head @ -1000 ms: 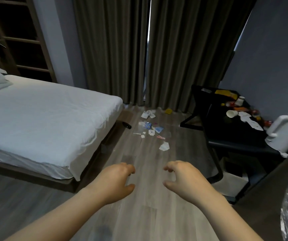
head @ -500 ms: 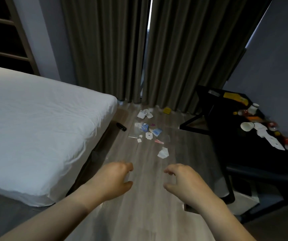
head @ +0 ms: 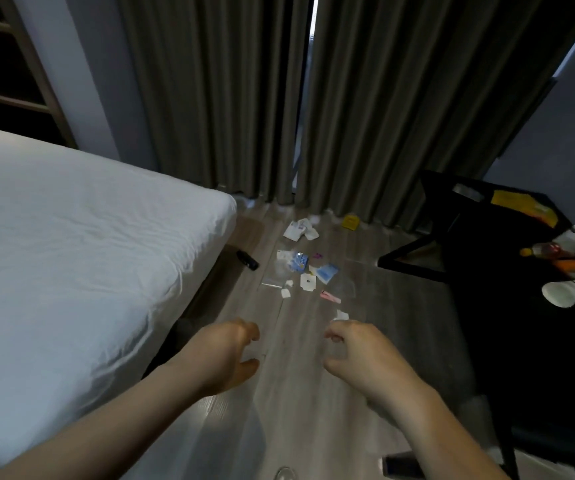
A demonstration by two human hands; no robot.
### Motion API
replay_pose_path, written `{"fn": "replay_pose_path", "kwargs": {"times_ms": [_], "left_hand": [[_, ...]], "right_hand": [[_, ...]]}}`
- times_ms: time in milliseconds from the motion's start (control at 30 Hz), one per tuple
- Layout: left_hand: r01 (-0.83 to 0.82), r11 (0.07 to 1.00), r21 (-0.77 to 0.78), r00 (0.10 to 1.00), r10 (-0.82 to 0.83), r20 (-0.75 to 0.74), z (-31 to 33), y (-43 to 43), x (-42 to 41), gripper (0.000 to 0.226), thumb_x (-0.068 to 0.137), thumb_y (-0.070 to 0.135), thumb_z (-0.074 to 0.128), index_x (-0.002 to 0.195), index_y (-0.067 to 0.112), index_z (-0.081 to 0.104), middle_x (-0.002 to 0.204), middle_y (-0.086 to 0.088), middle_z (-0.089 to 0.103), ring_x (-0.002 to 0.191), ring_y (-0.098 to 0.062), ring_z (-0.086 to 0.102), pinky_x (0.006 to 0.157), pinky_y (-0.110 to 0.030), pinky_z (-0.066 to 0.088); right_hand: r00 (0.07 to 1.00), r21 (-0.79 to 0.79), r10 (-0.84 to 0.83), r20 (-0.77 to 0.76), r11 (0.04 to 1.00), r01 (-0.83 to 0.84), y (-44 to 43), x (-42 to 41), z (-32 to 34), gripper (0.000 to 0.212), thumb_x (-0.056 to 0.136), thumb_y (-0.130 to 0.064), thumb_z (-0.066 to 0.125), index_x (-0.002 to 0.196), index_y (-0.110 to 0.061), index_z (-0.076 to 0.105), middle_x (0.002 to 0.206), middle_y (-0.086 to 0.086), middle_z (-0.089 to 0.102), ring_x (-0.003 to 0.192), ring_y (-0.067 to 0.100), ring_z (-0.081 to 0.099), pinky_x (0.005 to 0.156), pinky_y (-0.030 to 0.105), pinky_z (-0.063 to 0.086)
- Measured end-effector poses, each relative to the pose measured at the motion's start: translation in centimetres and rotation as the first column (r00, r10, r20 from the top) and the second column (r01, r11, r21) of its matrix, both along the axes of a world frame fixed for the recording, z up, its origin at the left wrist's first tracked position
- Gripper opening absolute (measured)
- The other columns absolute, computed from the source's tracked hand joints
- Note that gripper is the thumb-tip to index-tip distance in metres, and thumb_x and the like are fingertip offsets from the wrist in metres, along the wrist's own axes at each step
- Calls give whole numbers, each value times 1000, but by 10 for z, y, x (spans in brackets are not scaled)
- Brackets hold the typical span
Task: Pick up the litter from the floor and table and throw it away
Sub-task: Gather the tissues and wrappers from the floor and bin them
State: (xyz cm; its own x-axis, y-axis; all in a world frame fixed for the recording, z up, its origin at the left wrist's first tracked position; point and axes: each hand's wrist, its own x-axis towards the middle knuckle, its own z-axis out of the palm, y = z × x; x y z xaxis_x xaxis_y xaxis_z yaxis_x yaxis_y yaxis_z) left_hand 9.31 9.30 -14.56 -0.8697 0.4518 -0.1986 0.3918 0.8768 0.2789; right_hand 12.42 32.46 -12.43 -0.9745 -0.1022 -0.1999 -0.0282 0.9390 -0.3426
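Head view: approach step, nothing picked up yet. Left hand (head: 225,355) and right hand (head: 359,358) hang out in front over the floor (head: 314,393), fingers loosely curled, both empty.

Floor litter (head: 305,271) is a scatter of wrappers and paper scraps in the far middle. It lies between the bed (head: 71,254) foot on the left and the black bench (head: 480,244) on the right, and runs up to the curtains (head: 227,98).
- Nearest piece: white scrap (head: 341,315), just beyond the right hand, not touching it.
- Pink wrapper (head: 330,296) and blue packet (head: 327,273) sit a bit farther.
- Yellow packet (head: 350,221) is farthest, at the curtain hem.
- Second lot is on the bench at the right edge: paper cup (head: 558,293), apparently tipped over, plus bottles (head: 553,251), partly blurred.
- Dark object (head: 248,260) by the bed foot: can't tell if it's litter.

Next move, my read: get low and close, pinch the white scrap with the right hand first, then work outward to the far pieces, collecting into the left. Thin flat bits on smooth boards will likely need a fingertip pinch or a slide to lift an edge. No bin in view, so the disposal spot has to be found.
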Motion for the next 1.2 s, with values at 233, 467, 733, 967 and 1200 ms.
{"fn": "replay_pose_path", "kwargs": {"times_ms": [233,467,733,967,1200], "left_hand": [[-64,998,10,998,63,22,2,44,-106,43,85,44,59,124,27,53,118,8,59,103,-9,59,88,-23,48],[-52,998,-26,995,55,88,-11,66,-185,42,86,41,58,124,24,53,120,6,59,104,-11,59,88,-24,47],[-27,1000,-8,987,28,158,-49,80,-307,43,86,43,58,124,24,53,120,5,59,104,-12,59,89,-23,47],[5,1000,-17,971,-1,239,-98,79,-433,43,89,40,57,128,25,51,121,5,58,106,-11,57,92,-24,47],[-57,998,-25,951,62,303,-180,110,-505,43,91,35,56,131,22,48,122,2,57,106,-13,58,91,-23,46]], "right_hand": [[999,-5,20,33,1000,-20,43,-121,-3,43,79,-31,63,122,-25,60,123,-2,61,116,16,54,91,24,43],[995,4,6,102,1000,-7,71,-199,-20,40,81,-31,63,120,-25,59,122,-4,60,116,16,52,87,22,40],[984,-9,-82,158,996,84,80,-308,-61,42,82,-34,65,123,-27,58,124,-4,59,115,14,54,85,20,39],[954,-34,-203,220,976,215,73,-416,-112,38,83,-37,64,120,-31,58,123,-5,60,108,13,57,87,23,45],[930,-75,-231,287,962,262,91,-491,-191,40,86,-32,63,125,-26,55,124,-3,59,110,15,57,94,23,44]]}}
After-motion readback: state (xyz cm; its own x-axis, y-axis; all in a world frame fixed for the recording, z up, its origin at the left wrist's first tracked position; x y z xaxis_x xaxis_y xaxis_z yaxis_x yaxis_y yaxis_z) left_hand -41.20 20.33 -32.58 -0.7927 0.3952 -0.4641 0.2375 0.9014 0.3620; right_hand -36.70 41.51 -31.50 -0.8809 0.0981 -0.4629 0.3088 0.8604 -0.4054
